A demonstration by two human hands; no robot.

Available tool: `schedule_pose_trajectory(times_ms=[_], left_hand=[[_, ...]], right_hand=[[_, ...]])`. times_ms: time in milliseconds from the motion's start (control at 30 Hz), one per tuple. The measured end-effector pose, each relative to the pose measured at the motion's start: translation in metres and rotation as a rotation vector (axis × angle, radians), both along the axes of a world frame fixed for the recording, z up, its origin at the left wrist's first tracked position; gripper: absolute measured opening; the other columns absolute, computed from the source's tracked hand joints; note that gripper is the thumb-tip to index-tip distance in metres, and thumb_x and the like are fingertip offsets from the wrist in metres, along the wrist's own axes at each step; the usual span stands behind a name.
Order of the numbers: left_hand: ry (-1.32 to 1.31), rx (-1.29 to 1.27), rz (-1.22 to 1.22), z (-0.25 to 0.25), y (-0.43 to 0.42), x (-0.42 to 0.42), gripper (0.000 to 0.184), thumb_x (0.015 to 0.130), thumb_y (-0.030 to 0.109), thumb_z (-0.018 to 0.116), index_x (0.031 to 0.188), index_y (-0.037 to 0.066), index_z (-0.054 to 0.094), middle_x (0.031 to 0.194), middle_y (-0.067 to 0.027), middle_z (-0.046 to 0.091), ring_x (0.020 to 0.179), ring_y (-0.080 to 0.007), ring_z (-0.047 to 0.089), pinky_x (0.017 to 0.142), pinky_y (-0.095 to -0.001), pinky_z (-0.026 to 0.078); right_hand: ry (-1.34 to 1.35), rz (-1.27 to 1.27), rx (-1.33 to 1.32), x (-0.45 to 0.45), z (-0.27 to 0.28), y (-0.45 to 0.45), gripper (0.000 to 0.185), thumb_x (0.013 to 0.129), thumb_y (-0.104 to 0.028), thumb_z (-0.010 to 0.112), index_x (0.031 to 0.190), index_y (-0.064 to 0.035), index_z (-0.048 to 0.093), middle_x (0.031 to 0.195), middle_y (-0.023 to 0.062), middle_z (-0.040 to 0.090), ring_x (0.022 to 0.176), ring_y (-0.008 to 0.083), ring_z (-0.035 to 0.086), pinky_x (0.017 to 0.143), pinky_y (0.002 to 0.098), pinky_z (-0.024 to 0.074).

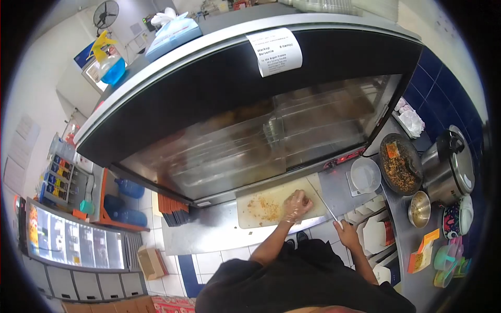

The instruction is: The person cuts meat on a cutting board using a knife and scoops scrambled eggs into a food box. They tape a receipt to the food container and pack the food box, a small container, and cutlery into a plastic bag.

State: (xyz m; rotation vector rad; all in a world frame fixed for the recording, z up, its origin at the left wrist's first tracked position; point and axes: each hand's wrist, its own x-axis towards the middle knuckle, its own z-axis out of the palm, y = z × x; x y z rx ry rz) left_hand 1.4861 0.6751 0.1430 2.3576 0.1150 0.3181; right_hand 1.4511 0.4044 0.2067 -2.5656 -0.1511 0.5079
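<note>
My left hand (296,207), in a clear plastic glove, rests on the right part of a pale cutting board (243,219). Its fingers curl over a small brownish piece that I cannot make out. Orange-brown crumbs (264,207) are scattered on the board left of this hand. My right hand (346,233), which looks bare, is closed round the handle of a long knife (324,202). The blade points up and left, past the board's right edge, to the right of the gloved hand.
Behind the board stands a glass-fronted display cabinet (334,120) with a paper receipt (275,52) stuck on top. At right are a clear tub (365,175), a dark pan of browned bits (401,169), a steel bowl (419,208) and a large cooker (449,167). Open cartons (373,235) lie below.
</note>
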Motion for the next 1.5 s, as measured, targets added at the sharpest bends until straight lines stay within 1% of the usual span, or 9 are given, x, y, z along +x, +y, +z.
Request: schedule_pose_trajectory(times_ms=[333, 567, 633, 767, 900, 1133, 1333, 1467, 1500], left_hand=[[-0.073, 0.354, -0.165, 0.0, 0.004, -0.009, 0.03, 0.089, 0.041, 0.065, 0.092, 0.011, 0.06, 0.088, -0.01, 0.065, 0.081, -0.0318, 0.069, 0.07, -0.049, 0.055], [-0.121, -0.028, 0.172, 0.017, 0.008, -0.018, 0.025, 0.088, 0.032, 0.07, 0.089, 0.01, 0.058, 0.079, -0.011, 0.066, 0.077, -0.028, 0.07, 0.068, -0.0421, 0.056], [-0.114, -0.39, 0.527, 0.021, 0.003, -0.017, 0.041, 0.092, 0.049, 0.064, 0.084, 0.009, 0.056, 0.073, -0.008, 0.06, 0.067, -0.026, 0.061, 0.066, -0.0452, 0.051], [-0.075, -1.549, 0.707, 0.038, 0.011, -0.026, 0.039, 0.092, 0.051, 0.066, 0.078, 0.018, 0.049, 0.066, 0.0014, 0.05, 0.052, -0.0108, 0.047, 0.046, -0.0276, 0.04], [0.081, -1.83, 0.571, 0.078, -0.021, -0.026, 0.041, 0.086, 0.053, 0.073, 0.071, 0.02, 0.053, 0.062, 0.0042, 0.059, 0.056, -0.0124, 0.06, 0.054, -0.0256, 0.053], [0.504, -1.814, 0.157, 0.122, -0.21, -0.031, 0.045, 0.086, 0.054, 0.071, 0.077, 0.01, 0.064, 0.074, -0.0028, 0.066, 0.07, -0.0184, 0.062, 0.064, -0.0315, 0.052], [1.36, -1.795, -0.335, 0.121, -0.481, -0.065, 0.04, 0.09, 0.05, 0.067, 0.084, 0.011, 0.065, 0.08, -0.0023, 0.066, 0.071, -0.0187, 0.063, 0.06, -0.0296, 0.051], [1.278, -1.642, -0.442, 0.074, -0.661, -0.069, 0.034, 0.089, 0.048, 0.07, 0.084, 0.017, 0.056, 0.073, -0.0014, 0.058, 0.067, -0.0177, 0.059, 0.061, -0.0333, 0.05], [1.201, -1.435, -0.407, 0.082, -0.692, -0.076, 0.036, 0.091, 0.05, 0.068, 0.098, 0.015, 0.066, 0.089, -0.0008, 0.065, 0.079, -0.0183, 0.058, 0.075, -0.0346, 0.052]], right_hand=[[-0.044, 0.108, -0.104, 0.019, -0.022, -0.007, 0.059, 0.101, -0.062, 0.048, 0.112, -0.0063, 0.064, 0.097, 0.0289, 0.071, 0.097, 0.0501, 0.067, 0.087, 0.0585, 0.0505], [-0.018, 0.112, -0.103, 0.024, -0.008, -0.006, 0.06, 0.1, -0.064, 0.048, 0.11, -0.0063, 0.064, 0.097, 0.0277, 0.071, 0.098, 0.0489, 0.067, 0.086, 0.0583, 0.0509], [-0.104, 0.24, -0.126, 0.03, -0.014, -0.007, 0.063, 0.099, -0.065, 0.048, 0.116, -0.0067, 0.065, 0.098, 0.0256, 0.072, 0.096, 0.0478, 0.068, 0.086, 0.0577, 0.0519], [-0.217, 0.471, -0.213, 0.053, -0.04, 0.01, 0.066, 0.095, -0.067, 0.049, 0.132, -0.0136, 0.063, 0.096, 0.0163, 0.075, 0.087, 0.0354, 0.074, 0.072, 0.0487, 0.0566], [-0.471, 0.399, -0.103, 0.059, -0.068, 0.045, 0.049, 0.086, -0.036, 0.07, 0.129, -0.0158, 0.061, 0.111, 0.0141, 0.062, 0.107, 0.0323, 0.063, 0.087, 0.0448, 0.0533], [-0.725, 0.079, 0.238, -0.029, -0.022, -0.071, 0.037, 0.089, -0.023, 0.067, 0.122, -0.0077, 0.063, 0.114, 0.0165, 0.059, 0.113, 0.0335, 0.059, 0.092, 0.0457, 0.0515], [-0.381, -0.516, 0.093, -0.202, -0.056, -0.3, 0.028, 0.093, -0.022, 0.064, 0.116, -0.0056, 0.066, 0.113, 0.0139, 0.067, 0.108, 0.0345, 0.064, 0.093, 0.0456, 0.0533], [-0.295, -0.928, 0.056, -0.328, -0.088, -0.389, 0.023, 0.096, -0.018, 0.064, 0.117, -0.0091, 0.063, 0.104, 0.0149, 0.066, 0.097, 0.0344, 0.066, 0.085, 0.0423, 0.0544], [-0.241, -0.996, 0.075, -0.35, -0.085, -0.4, 0.023, 0.095, -0.019, 0.064, 0.116, -0.0102, 0.062, 0.104, 0.0156, 0.065, 0.098, 0.0357, 0.066, 0.084, 0.0443, 0.0546]])
